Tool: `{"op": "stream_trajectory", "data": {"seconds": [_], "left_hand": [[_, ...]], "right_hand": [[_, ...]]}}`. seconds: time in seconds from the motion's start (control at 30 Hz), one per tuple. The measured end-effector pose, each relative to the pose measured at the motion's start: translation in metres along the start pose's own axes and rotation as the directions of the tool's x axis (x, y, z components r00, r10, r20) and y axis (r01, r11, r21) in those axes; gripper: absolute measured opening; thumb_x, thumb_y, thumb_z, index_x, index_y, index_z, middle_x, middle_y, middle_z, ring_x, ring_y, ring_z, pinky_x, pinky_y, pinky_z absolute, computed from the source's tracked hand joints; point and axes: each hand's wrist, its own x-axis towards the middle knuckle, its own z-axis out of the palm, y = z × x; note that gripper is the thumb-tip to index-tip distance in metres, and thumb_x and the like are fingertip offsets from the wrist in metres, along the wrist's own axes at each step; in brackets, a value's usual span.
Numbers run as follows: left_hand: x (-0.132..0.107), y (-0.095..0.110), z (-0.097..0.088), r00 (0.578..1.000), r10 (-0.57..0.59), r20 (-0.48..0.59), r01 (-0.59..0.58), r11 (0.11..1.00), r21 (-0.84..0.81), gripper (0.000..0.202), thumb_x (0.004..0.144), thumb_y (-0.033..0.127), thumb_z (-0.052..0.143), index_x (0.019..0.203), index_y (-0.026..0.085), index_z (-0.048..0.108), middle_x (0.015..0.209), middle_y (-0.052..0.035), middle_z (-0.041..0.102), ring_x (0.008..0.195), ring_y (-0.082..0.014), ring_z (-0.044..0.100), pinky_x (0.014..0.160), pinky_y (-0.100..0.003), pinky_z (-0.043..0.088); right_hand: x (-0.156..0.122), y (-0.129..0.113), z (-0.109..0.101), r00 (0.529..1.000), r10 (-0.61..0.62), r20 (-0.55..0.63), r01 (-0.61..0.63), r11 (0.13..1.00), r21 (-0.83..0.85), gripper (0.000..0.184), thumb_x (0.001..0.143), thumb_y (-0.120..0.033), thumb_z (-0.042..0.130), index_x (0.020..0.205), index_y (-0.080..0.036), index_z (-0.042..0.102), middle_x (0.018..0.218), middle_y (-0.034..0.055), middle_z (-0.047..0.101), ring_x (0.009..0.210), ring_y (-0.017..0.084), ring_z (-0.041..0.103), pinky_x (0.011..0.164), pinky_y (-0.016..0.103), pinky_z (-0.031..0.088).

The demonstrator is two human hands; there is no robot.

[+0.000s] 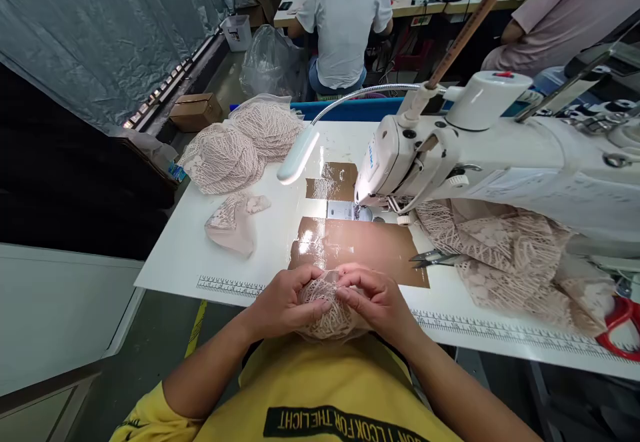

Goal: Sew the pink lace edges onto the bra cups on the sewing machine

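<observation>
Close to my body, at the front edge of the table, I hold a beige lace fabric piece (327, 312) between both hands. My left hand (293, 299) grips its left side, thumb lying over the lace. On the opposite side, my right hand (373, 295) pinches the fabric's upper edge between thumb and fingers. Just beyond my hands lies a brown taped sheet (360, 245) in front of the sewing machine (395, 155). A smaller beige lace piece (233, 222) rests on the table to the left.
Stacked lace pieces (225, 155) sit at the back left of the white table (180, 249). More lace fabric (515, 255) is heaped on the right, beside thread snips (437, 259) and red-handled scissors (623, 329). A lamp (299, 155) overhangs the table. Two people sit beyond.
</observation>
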Motion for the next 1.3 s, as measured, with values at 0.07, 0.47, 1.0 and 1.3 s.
{"op": "stream_trajectory", "data": {"seconds": [0.07,0.47,1.0,1.3], "left_hand": [[-0.003,0.000,0.003,1.000,0.018,0.004,-0.018,0.998,0.067,0.024,0.086,0.033,0.058,0.102,0.015,0.061,0.091,-0.0050,0.063,0.080,-0.0166,0.058,0.070,-0.026,0.046],[0.000,0.011,0.001,0.989,0.147,-0.024,-0.128,0.924,0.361,0.020,0.090,0.031,0.050,0.091,0.016,0.063,0.078,-0.0035,0.063,0.068,-0.0138,0.054,0.064,-0.024,0.042],[0.007,0.008,0.009,0.985,0.168,-0.041,-0.151,0.951,0.271,0.022,0.092,0.030,0.048,0.085,0.015,0.062,0.073,-0.0031,0.059,0.064,-0.0123,0.050,0.061,-0.024,0.038],[0.009,0.002,0.013,0.992,0.120,-0.030,-0.114,0.982,0.152,0.029,0.095,0.031,0.043,0.076,0.014,0.057,0.067,-0.0002,0.051,0.061,-0.0107,0.043,0.059,-0.023,0.036]], "right_hand": [[0.000,0.001,0.002,0.997,-0.023,-0.075,0.022,1.000,-0.016,0.015,0.082,-0.029,0.063,0.071,-0.020,0.067,0.084,0.0044,0.068,0.077,0.018,0.064,0.072,0.029,0.050],[-0.002,0.004,0.009,0.967,-0.110,-0.228,0.098,0.993,-0.064,0.011,0.080,-0.022,0.061,0.068,-0.021,0.062,0.080,0.0038,0.069,0.070,0.016,0.065,0.064,0.028,0.051],[-0.009,0.009,-0.001,0.987,0.001,-0.162,-0.018,0.994,-0.107,0.017,0.085,-0.033,0.055,0.076,-0.020,0.062,0.065,0.0002,0.065,0.055,0.012,0.055,0.051,0.023,0.043],[-0.003,0.001,-0.008,0.999,-0.015,0.035,0.022,0.979,-0.200,0.018,0.086,-0.029,0.055,0.073,-0.020,0.065,0.058,-0.0031,0.058,0.051,0.009,0.047,0.050,0.022,0.036]]}}
